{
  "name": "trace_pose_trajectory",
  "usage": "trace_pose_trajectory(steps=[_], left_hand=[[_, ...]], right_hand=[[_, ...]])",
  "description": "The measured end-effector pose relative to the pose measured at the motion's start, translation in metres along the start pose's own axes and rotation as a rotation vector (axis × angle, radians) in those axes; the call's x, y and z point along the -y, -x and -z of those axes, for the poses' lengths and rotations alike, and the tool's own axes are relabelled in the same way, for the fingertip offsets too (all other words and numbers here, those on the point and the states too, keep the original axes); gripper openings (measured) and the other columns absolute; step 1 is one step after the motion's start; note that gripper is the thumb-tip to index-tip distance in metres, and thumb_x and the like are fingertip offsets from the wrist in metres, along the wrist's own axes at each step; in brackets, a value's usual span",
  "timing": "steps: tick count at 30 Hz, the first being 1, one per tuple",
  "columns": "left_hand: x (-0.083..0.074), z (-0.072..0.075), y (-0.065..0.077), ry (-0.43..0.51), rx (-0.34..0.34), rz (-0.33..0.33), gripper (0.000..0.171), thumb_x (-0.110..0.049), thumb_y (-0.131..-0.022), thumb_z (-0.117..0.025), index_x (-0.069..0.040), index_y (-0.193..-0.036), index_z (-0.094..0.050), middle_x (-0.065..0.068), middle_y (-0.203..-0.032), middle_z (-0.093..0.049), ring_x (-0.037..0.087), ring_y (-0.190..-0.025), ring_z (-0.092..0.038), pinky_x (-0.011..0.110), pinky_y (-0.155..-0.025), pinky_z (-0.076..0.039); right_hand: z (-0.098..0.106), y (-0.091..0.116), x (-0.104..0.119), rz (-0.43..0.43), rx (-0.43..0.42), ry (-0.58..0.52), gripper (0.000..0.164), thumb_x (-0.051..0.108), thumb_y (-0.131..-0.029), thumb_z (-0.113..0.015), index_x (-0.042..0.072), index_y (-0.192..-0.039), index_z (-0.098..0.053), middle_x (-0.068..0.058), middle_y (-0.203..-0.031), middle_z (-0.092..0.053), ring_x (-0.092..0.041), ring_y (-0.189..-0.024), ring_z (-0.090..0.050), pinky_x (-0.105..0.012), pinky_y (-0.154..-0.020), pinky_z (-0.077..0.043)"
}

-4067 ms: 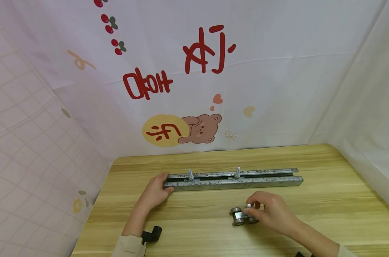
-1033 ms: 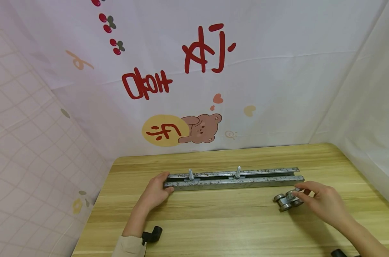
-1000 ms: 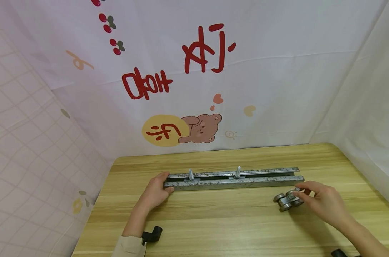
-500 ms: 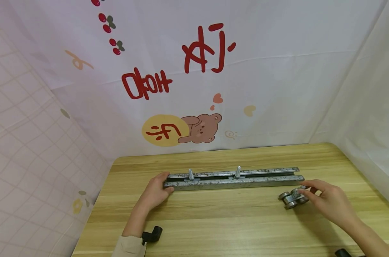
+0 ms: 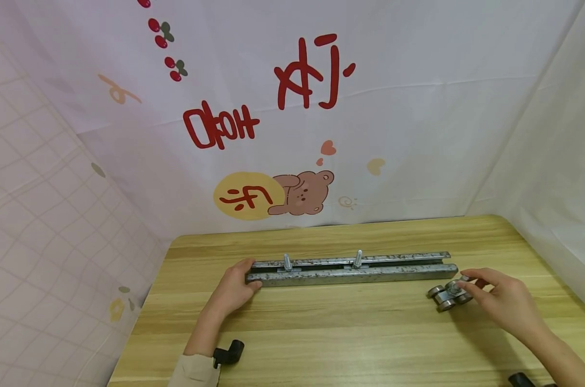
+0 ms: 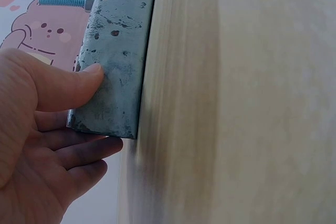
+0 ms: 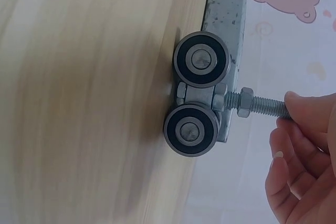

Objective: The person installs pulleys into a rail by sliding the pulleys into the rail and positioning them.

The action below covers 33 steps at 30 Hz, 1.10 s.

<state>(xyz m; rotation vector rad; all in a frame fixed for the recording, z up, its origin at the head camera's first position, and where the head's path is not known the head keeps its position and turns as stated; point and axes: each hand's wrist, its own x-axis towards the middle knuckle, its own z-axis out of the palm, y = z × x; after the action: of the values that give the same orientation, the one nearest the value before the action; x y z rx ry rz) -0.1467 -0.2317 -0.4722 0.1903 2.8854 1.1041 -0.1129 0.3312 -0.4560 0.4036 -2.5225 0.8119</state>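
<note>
A galvanized metal channel rail (image 5: 394,273) lies along the back of the table, slot upward. Two upright bolts, a left one (image 5: 287,263) and a right one (image 5: 358,259), stand in its slot. My left hand (image 5: 234,288) grips the rail's left end; in the left wrist view the thumb presses its side wall. With thumb and fingertips my right hand (image 5: 505,298) pinches the threaded bolt (image 7: 268,106) of a roller trolley (image 5: 446,305). Several wheels and a nut show on the trolley. It is just in front of the rail's right end, outside the slot.
The wooden table (image 5: 321,338) carries the rail. White printed cloth (image 5: 418,134) rises behind its back edge, with more cloth at both sides. A black wrist mount (image 5: 230,353) sits on the left forearm.
My right hand has carried the trolley from the middle front of the table rightward and back, near the rail's right end. Over the last second it shifts slightly further right. My left hand stays put.
</note>
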Motion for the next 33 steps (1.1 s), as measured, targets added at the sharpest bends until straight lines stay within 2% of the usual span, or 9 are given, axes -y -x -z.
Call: trace_pose_trajectory(steps=[7,22,24,26,29,33], left_hand=[[0.0,0.0,-0.001,-0.002,0.006,-0.003,0.068,-0.009,-0.095,-0.078,0.011,-0.152,-0.046,0.029,-0.156,-0.046,0.045,-0.146,-0.042,0.058,-0.118,-0.039],[0.001,-0.001,0.0,-0.005,0.004,0.005,0.068,-0.01,-0.095,-0.078,0.009,-0.152,-0.047,0.028,-0.156,-0.046,0.045,-0.146,-0.042,0.058,-0.118,-0.039],[0.001,-0.001,0.0,-0.003,0.002,0.004,0.068,-0.01,-0.095,-0.078,0.01,-0.152,-0.047,0.029,-0.156,-0.046,0.045,-0.146,-0.042,0.058,-0.118,-0.038],[0.001,-0.001,0.0,-0.003,0.002,0.003,0.068,-0.01,-0.095,-0.078,0.01,-0.152,-0.047,0.029,-0.156,-0.046,0.045,-0.146,-0.043,0.058,-0.118,-0.038],[0.001,-0.001,0.0,-0.001,-0.001,0.0,0.068,-0.01,-0.094,-0.078,0.01,-0.151,-0.047,0.029,-0.156,-0.046,0.045,-0.146,-0.043,0.057,-0.119,-0.038],[0.001,0.0,0.0,-0.006,-0.005,0.0,0.068,-0.01,-0.094,-0.078,0.01,-0.151,-0.048,0.028,-0.155,-0.047,0.045,-0.145,-0.043,0.057,-0.119,-0.038]], right_hand=[[0.005,-0.001,-0.008,-0.022,-0.003,0.015,0.028,-0.007,-0.076,-0.087,0.002,-0.101,-0.08,-0.009,-0.083,-0.074,0.007,-0.066,-0.057,-0.012,-0.051,-0.045],[0.012,-0.001,-0.023,-0.062,-0.027,0.027,0.026,0.0,-0.079,-0.089,-0.001,-0.103,-0.079,-0.018,-0.088,-0.076,0.016,-0.074,-0.053,-0.015,-0.046,-0.043],[0.013,-0.001,-0.025,-0.071,-0.028,0.027,0.025,0.001,-0.079,-0.089,-0.001,-0.103,-0.079,-0.008,-0.086,-0.078,0.018,-0.074,-0.052,-0.015,-0.047,-0.043],[0.015,-0.001,-0.027,-0.08,-0.033,0.026,0.024,0.002,-0.08,-0.089,-0.001,-0.102,-0.079,0.007,-0.085,-0.076,0.02,-0.075,-0.051,-0.014,-0.047,-0.043],[0.018,-0.002,-0.031,-0.095,-0.036,0.02,0.023,0.004,-0.082,-0.088,-0.001,-0.102,-0.079,0.029,-0.088,-0.067,0.023,-0.076,-0.05,-0.014,-0.048,-0.043],[0.021,-0.002,-0.037,-0.11,-0.033,0.02,0.021,0.005,-0.084,-0.087,-0.002,-0.102,-0.079,0.038,-0.09,-0.06,0.023,-0.077,-0.049,-0.013,-0.049,-0.043]])
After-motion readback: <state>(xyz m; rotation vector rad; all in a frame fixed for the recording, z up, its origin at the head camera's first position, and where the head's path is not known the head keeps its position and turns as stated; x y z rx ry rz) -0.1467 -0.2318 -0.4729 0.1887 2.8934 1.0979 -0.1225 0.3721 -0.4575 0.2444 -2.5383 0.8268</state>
